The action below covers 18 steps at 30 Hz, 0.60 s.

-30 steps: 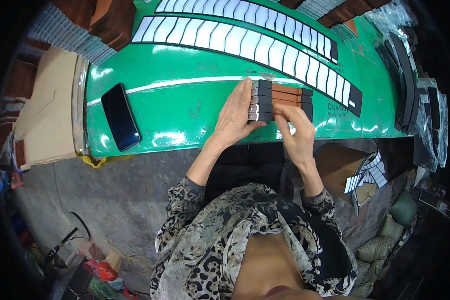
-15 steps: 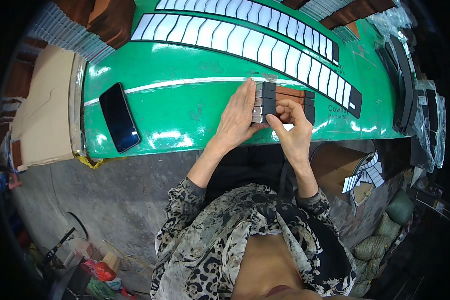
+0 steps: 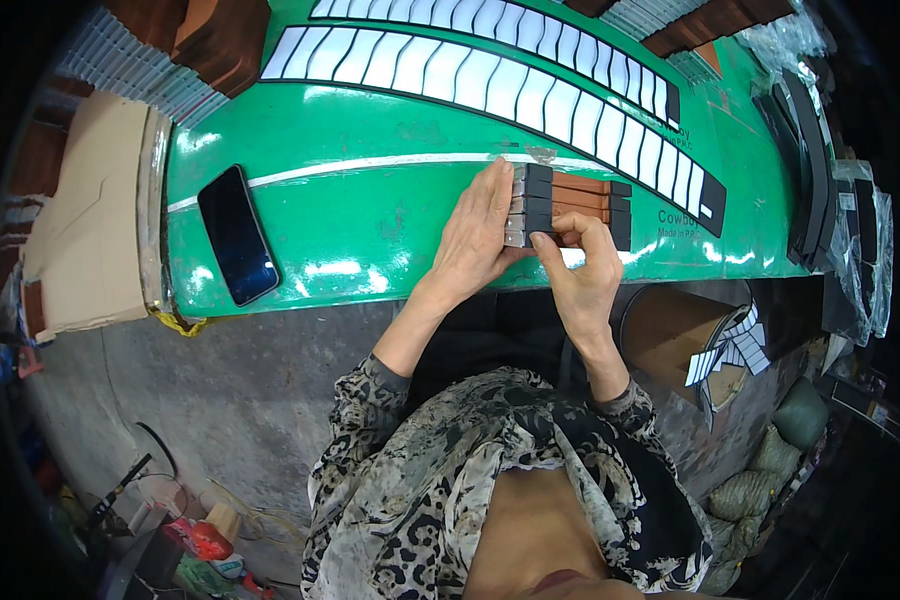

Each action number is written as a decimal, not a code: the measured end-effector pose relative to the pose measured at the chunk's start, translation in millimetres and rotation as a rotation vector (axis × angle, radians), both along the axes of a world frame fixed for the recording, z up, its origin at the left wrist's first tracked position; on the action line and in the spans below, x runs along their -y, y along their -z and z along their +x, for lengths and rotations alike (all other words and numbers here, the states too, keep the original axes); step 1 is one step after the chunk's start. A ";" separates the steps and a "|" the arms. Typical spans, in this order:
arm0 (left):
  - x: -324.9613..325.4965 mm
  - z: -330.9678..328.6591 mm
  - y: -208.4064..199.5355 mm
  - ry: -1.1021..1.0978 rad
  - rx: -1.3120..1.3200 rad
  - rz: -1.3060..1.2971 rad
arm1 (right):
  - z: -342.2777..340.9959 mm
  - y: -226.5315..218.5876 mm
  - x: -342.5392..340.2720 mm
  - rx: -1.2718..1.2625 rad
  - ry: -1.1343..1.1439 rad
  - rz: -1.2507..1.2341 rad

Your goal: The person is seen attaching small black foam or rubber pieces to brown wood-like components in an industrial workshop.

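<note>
A small row of brown strips [image 3: 582, 190] with black ends lies side by side on the green tabletop in front of me. My left hand [image 3: 472, 230] is laid along their left ends, its fingers straight and together, its thumb bent round the near corner. It steadies the row from that side. My right hand [image 3: 588, 262] is closed at the near edge. Its thumb presses on the nearest black end [image 3: 540, 240], and its curled fingers rest over the brown part. The fingertips of the right hand are partly hidden.
A dark phone [image 3: 238, 235] lies at left beside cardboard [image 3: 95, 215]. Two long black strips with white segments [image 3: 470, 75] cross the far table. Stacked brown pieces [image 3: 220, 40] stand far left. A brown bin [image 3: 675, 330] with white-striped scraps stands below the table's right edge.
My right hand has shifted slightly nearer to me along the row's near edge, showing more of the brown strips. My left hand stays almost still.
</note>
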State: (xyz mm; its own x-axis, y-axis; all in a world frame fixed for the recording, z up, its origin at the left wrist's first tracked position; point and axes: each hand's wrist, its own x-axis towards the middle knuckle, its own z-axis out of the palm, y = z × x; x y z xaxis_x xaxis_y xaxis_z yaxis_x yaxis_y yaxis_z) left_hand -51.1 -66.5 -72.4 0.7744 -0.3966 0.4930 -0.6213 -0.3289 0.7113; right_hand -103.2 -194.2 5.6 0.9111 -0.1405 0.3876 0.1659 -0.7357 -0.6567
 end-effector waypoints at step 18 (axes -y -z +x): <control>0.1 -0.6 -1.7 -0.009 -0.003 0.030 | -1.2 17.7 2.6 -0.046 0.015 0.294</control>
